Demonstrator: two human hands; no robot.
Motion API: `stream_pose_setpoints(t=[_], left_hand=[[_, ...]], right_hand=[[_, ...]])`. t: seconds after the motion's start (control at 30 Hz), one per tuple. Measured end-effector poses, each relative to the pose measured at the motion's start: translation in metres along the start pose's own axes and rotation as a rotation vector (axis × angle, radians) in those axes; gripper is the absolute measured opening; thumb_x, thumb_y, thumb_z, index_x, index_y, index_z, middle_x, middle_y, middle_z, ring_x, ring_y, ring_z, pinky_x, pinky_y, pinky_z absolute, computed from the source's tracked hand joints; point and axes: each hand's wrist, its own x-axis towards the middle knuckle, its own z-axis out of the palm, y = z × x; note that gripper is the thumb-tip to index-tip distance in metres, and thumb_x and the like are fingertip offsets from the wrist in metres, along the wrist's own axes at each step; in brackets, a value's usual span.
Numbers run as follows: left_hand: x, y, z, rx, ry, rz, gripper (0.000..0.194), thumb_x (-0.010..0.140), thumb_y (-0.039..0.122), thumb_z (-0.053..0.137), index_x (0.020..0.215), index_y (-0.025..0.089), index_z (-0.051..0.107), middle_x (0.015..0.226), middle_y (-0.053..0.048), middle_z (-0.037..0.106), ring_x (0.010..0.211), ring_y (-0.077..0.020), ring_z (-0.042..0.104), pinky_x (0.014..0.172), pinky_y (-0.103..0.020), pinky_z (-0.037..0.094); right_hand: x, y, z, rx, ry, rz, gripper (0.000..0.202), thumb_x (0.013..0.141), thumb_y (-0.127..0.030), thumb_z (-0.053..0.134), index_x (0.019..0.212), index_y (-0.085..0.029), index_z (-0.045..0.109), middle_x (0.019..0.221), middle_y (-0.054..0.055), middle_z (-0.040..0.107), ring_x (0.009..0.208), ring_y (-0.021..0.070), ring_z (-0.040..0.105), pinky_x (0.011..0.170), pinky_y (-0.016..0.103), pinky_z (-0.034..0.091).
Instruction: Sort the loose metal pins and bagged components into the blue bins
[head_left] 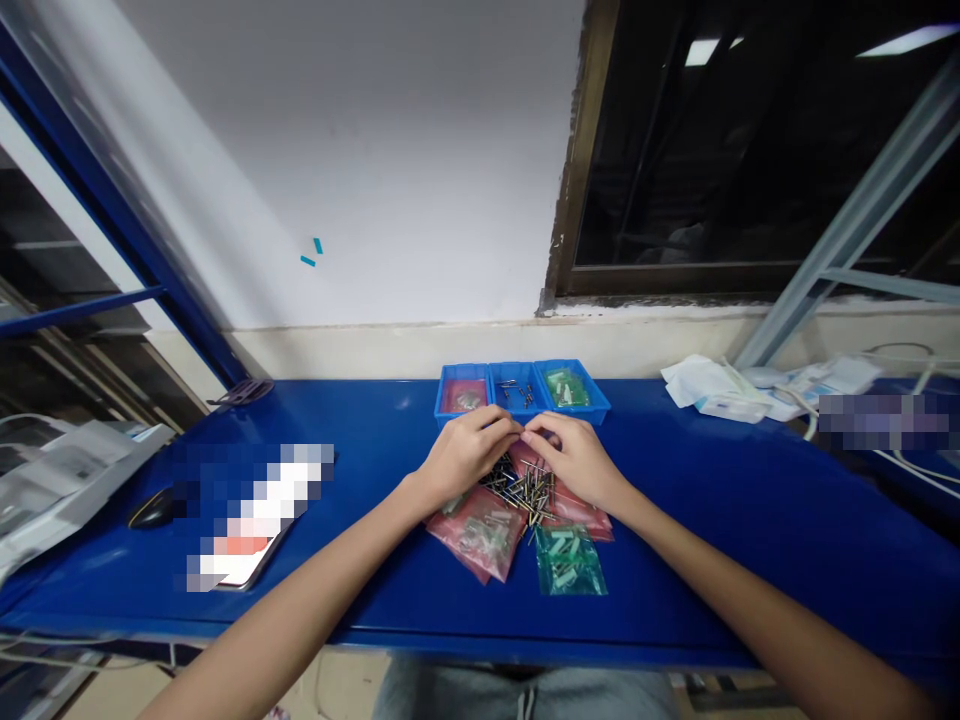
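My left hand (pixel 471 452) and my right hand (pixel 571 455) meet at their fingertips over a pile of thin metal pins (pixel 531 492). Both hands are closed in a pinch; whatever they hold is too small to make out. Pink bags (pixel 487 530) of small parts lie below my left hand, and another pink bag (pixel 581 513) is under my right wrist. A green bag (pixel 570 562) with pale pieces lies nearest the front edge. Just behind my hands stand three joined blue bins: the left bin (pixel 439 396) holds a pink bag, the middle one (pixel 516 369) loose pins, the right one (pixel 600 402) a green bag.
On the blue table (pixel 375 430), a black mouse (pixel 151 508) and a partly blurred phone (pixel 259 560) are at left, beside white boxes (pixel 67 480). White papers (pixel 712 388) and cables lie at the back right. A wall and window stand behind.
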Motion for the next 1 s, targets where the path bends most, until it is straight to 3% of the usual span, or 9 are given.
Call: stream_pose_setpoints(t=[0.23, 0.43, 0.67, 0.87, 1.0], left_hand=[[-0.001, -0.002, 0.002, 0.087, 0.014, -0.004, 0.016, 0.099, 0.024, 0.051, 0.103, 0.016, 0.065, 0.091, -0.006, 0.069, 0.081, -0.0178, 0.063, 0.076, -0.034, 0.053], [0.002, 0.004, 0.002, -0.269, 0.103, -0.151, 0.023, 0.096, 0.025, 0.056, 0.117, 0.018, 0.063, 0.089, -0.003, 0.072, 0.080, -0.0142, 0.067, 0.075, -0.029, 0.053], [0.005, 0.005, 0.004, -0.418, 0.128, -0.304, 0.011, 0.093, 0.028, 0.062, 0.096, 0.017, 0.064, 0.086, -0.003, 0.073, 0.078, -0.0140, 0.069, 0.065, -0.025, 0.050], [0.008, -0.004, -0.008, -0.342, 0.214, -0.314, 0.024, 0.095, 0.028, 0.057, 0.117, 0.017, 0.060, 0.091, -0.004, 0.073, 0.078, -0.0141, 0.067, 0.065, -0.024, 0.050], [0.007, -0.019, -0.021, -0.209, 0.254, -0.299, 0.021, 0.096, 0.022, 0.051, 0.114, 0.016, 0.060, 0.088, -0.004, 0.070, 0.072, -0.0120, 0.063, 0.066, -0.024, 0.049]], right_hand=[[-0.001, -0.005, -0.003, 0.019, -0.007, -0.026, 0.014, 0.094, -0.020, 0.056, 0.085, -0.020, 0.067, 0.087, 0.002, 0.070, 0.080, 0.0174, 0.064, 0.074, 0.029, 0.045], [-0.001, -0.002, 0.002, 0.031, -0.049, 0.005, 0.010, 0.088, -0.014, 0.061, 0.092, -0.020, 0.070, 0.092, 0.003, 0.073, 0.083, 0.0184, 0.066, 0.076, 0.030, 0.047], [-0.001, 0.000, 0.004, 0.003, -0.006, -0.024, 0.012, 0.092, -0.019, 0.057, 0.087, -0.020, 0.068, 0.085, 0.001, 0.071, 0.074, 0.0170, 0.063, 0.073, 0.030, 0.047], [0.022, 0.014, -0.005, -0.307, 0.060, -0.145, 0.021, 0.097, -0.019, 0.048, 0.091, -0.018, 0.068, 0.091, 0.007, 0.068, 0.091, 0.0228, 0.059, 0.086, 0.037, 0.045], [0.046, 0.030, -0.008, -0.486, 0.068, -0.156, 0.022, 0.097, -0.023, 0.048, 0.101, -0.015, 0.069, 0.098, 0.011, 0.068, 0.098, 0.0272, 0.056, 0.090, 0.042, 0.044]])
